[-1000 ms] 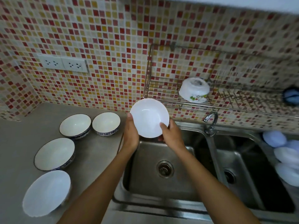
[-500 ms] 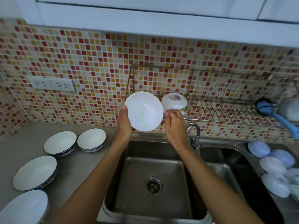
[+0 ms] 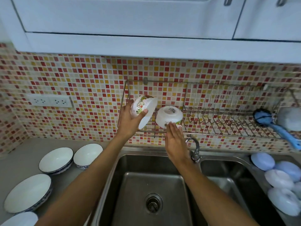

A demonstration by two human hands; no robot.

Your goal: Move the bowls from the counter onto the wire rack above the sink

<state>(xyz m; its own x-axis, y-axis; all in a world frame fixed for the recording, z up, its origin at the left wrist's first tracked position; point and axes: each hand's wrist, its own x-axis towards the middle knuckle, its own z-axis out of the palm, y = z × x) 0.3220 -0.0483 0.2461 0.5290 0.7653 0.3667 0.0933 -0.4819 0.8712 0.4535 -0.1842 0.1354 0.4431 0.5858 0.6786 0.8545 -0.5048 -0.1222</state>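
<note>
My left hand (image 3: 130, 120) grips a white bowl with a printed pattern (image 3: 144, 110), tilted almost on its side at the left end of the wire rack (image 3: 228, 126). A second white bowl (image 3: 169, 117) lies upside down on the rack just to its right. My right hand (image 3: 176, 141) is flat and open, its fingertips touching that bowl's lower rim. Several blue-rimmed bowls rest on the grey counter at the left: a large one (image 3: 56, 159), a small one (image 3: 88, 154), a wide one (image 3: 27, 193), and a white one (image 3: 19, 220) cut by the frame's edge.
A double steel sink (image 3: 153, 190) lies below the rack, its tap (image 3: 194, 148) close to my right wrist. A blue brush (image 3: 275, 126) and a pale cup (image 3: 290, 119) occupy the rack's right end. Blue and white lids (image 3: 276, 176) sit at the right. White cabinets hang overhead.
My left hand has lifted the bowl up to the rack and turned it onto its side. My right hand let go of it and now touches the upside-down bowl. The view tilted upward.
</note>
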